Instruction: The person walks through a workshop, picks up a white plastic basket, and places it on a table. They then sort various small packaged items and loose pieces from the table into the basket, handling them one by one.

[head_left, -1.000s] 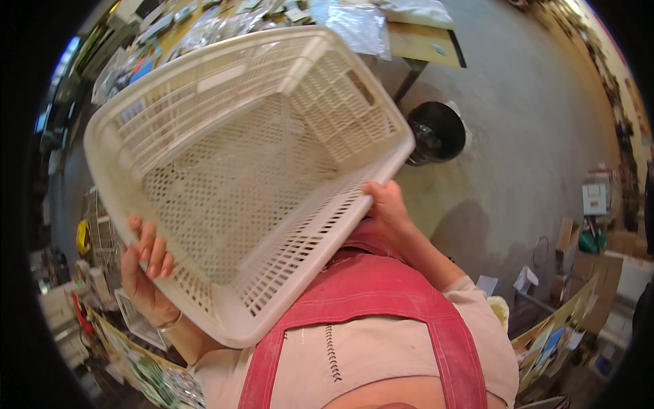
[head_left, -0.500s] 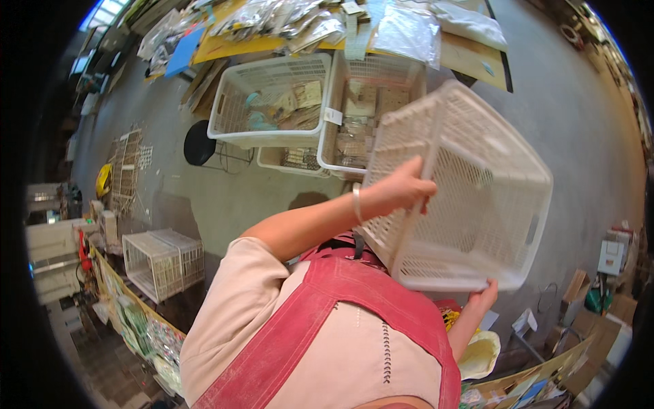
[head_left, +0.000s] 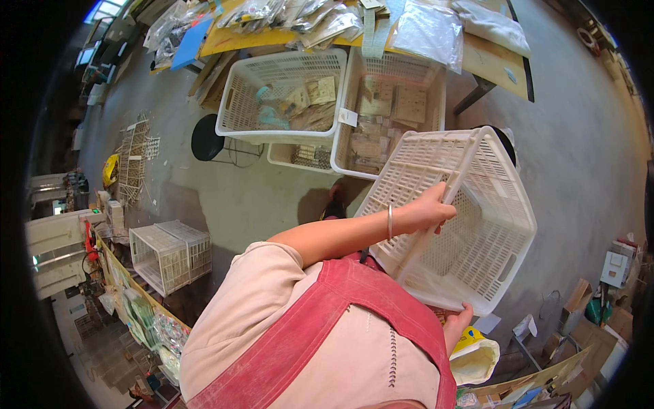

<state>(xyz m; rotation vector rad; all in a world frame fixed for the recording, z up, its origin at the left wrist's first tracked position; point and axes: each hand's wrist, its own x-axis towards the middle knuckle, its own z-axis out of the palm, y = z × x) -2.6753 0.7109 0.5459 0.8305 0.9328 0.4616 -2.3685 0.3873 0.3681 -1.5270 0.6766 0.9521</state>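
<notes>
A large white plastic crate (head_left: 501, 225) with slotted walls is held tilted on its side at my front right. No contents show in the part of its inside that I can see. My left hand (head_left: 428, 208), a bangle at the wrist, is closed around the rim at the crate's left. At the near lower corner my right hand (head_left: 460, 319) grips the rim, with some of its fingers hidden. Just beyond stands another white crate (head_left: 338, 153) with flat packs and pale boards in it, close to the held crate's upper left edge.
A third crate (head_left: 240, 136) stands at the far left over a lower one (head_left: 276, 160). Beside them is a black stool (head_left: 206, 138). The yellow-edged table (head_left: 507, 65) bears plastic bags. An off-white crate (head_left: 163, 262) lies on its side at left; a yellow sack (head_left: 475, 358) is near my right arm.
The held crate has come lower and turned, its far end swinging down. Both hands have kept their grip and moved down with it. The whole view has shifted slightly.
</notes>
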